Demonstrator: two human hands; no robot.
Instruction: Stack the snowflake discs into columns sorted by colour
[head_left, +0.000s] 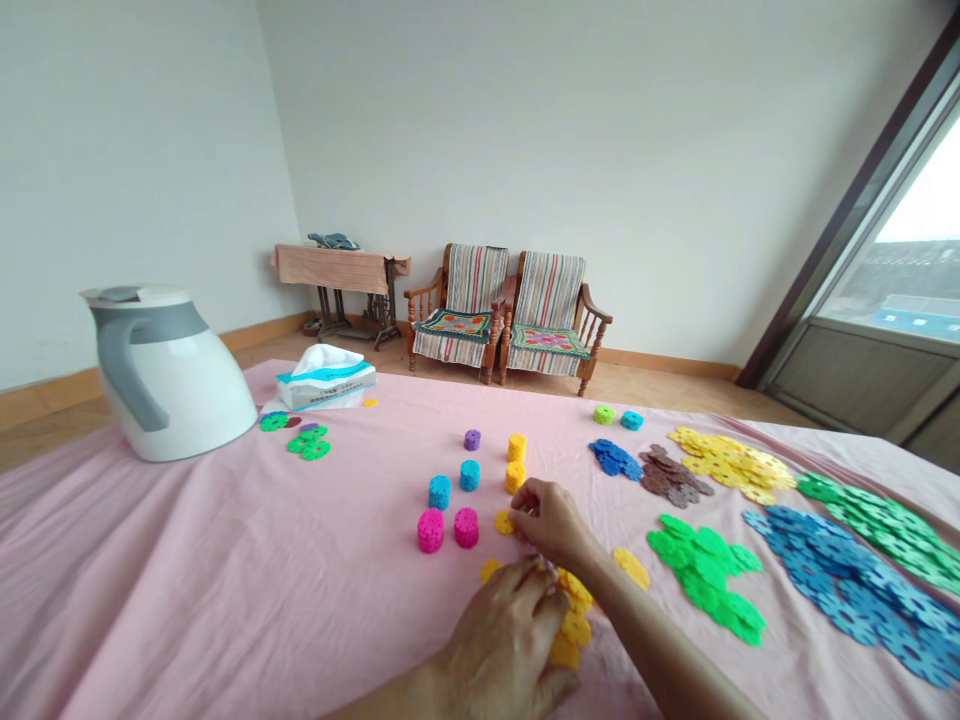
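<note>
My right hand [551, 520] reaches in from the lower right, its fingers pinched on a small yellow toothed disc [503, 522] lying on the pink cloth [225, 580]. Just beyond it stand short stacks of discs: two yellow [515, 476], two teal [439, 492], two pink [430, 530] and one purple [472, 439]. My left hand [502, 630] is low in the middle, with its fingers curled down over a loose heap of yellow discs [574, 620], which they partly hide.
A white electric kettle [172, 370] and a tissue box [326, 383] stand at the back left, with loose green discs [307, 442] beside them. Sorted heaps lie at the right: green [709, 575], blue [847, 580], brown [671, 477] and yellow [731, 463]. Two chairs stand by the far wall.
</note>
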